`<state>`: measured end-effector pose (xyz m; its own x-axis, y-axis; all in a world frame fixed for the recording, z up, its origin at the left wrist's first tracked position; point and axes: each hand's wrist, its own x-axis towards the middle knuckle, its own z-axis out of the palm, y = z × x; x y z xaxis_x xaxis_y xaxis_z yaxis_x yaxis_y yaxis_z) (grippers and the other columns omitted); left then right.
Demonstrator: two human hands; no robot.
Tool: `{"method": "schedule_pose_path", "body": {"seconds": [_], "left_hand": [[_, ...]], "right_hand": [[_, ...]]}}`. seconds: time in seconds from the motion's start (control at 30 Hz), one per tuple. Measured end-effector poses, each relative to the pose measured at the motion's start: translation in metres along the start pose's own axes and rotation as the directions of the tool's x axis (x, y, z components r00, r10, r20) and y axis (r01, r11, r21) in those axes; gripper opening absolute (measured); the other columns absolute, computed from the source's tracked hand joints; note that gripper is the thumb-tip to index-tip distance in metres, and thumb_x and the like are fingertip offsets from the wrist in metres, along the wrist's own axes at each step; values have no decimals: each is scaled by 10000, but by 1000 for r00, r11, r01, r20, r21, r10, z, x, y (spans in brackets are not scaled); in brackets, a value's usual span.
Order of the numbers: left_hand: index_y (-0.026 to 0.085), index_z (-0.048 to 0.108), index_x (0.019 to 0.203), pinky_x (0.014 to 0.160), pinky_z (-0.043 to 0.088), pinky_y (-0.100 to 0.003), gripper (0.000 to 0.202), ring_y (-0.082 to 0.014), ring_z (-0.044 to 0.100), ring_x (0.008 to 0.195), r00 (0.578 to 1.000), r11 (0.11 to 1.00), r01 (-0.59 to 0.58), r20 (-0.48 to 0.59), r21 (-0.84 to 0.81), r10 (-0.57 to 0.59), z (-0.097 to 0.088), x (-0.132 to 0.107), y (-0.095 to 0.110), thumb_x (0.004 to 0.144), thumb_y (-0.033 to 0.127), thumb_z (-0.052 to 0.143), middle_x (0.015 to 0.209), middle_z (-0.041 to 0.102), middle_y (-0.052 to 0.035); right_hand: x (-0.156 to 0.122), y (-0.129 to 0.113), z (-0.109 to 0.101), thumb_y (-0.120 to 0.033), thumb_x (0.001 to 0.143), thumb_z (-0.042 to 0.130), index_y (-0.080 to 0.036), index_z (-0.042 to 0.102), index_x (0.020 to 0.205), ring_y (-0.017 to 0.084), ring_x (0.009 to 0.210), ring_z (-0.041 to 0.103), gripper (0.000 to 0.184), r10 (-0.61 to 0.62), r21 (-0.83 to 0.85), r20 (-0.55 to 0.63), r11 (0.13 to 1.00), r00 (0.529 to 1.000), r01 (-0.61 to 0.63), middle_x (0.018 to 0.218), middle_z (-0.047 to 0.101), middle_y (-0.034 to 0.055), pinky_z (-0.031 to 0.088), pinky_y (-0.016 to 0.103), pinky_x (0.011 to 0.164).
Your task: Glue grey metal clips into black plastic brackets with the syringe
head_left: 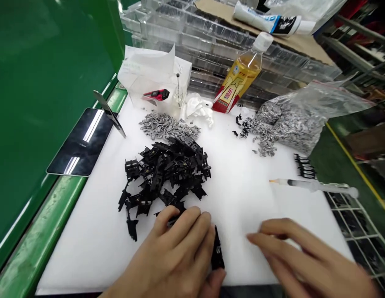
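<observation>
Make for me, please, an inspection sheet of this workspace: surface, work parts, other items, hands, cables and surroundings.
Surface: white work surface, loose items lying across it.
Work parts: tangled heap of black parts left of centre; one black part at the left hand.
Other items: grey pieces piled behind the heap; syringe at right, tip pointing left; capped bottle; plastic bag of small grey pieces.
Hands: left holds the black part between thumb and fingers; right hand blurred over the surface, grip unclear.
Cables: nothing seen.
Surroundings: green panel at left; clear trays stacked behind.
</observation>
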<state>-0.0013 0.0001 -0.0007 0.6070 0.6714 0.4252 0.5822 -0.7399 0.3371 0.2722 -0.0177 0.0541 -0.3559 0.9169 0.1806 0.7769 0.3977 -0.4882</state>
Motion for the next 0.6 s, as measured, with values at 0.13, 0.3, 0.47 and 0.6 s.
{"method": "schedule_pose_path", "body": {"seconds": [0.13, 0.3, 0.47, 0.6], "left_hand": [[120, 767, 1178, 1007, 390, -453, 331, -258, 636, 1179, 1000, 1000, -3, -31, 6, 3, 1, 0, 2, 1016, 388, 660, 1211, 764, -92], [117, 766, 1187, 1005, 386, -460, 351, -262, 638, 1167, 1000, 1000, -8, -18, 5, 8, 0, -1, 1, 1020, 409, 665, 1211, 762, -96], [108, 768, 1140, 994, 381, -471, 366, -281, 628, 1154, 1000, 1000, -1, -23, -21, 1, 0, 1, 0, 982, 430, 696, 1182, 755, -110], [109, 766, 1114, 971, 373, -471, 330, -282, 628, 1144, 999, 1000, 2, -37, -28, -3, 1, 2, 0, 961, 393, 697, 1161, 753, -113]], "right_hand": [[0, -17, 41, -182, 1036, 533, -252, 695, 1212, 162, 883, 782, 249, 0, -41, 111, 999, 994, 4, 998, 749, 55, 666, 211, 787], [0, -21, 45, -205, 1058, 556, -271, 626, 1046, 132, 852, 732, 97, 131, 47, 45, 990, 990, -133, 931, 699, 11, 614, 193, 733], [0, -24, 39, -159, 1031, 587, -253, 648, 1053, 136, 854, 720, 114, 67, 88, 53, 994, 996, -71, 937, 694, 23, 608, 207, 735], [3, -38, 43, -72, 1000, 603, -227, 659, 1043, 99, 824, 703, 171, 11, 224, 22, 974, 1000, -16, 920, 682, 14, 594, 162, 732]]}}
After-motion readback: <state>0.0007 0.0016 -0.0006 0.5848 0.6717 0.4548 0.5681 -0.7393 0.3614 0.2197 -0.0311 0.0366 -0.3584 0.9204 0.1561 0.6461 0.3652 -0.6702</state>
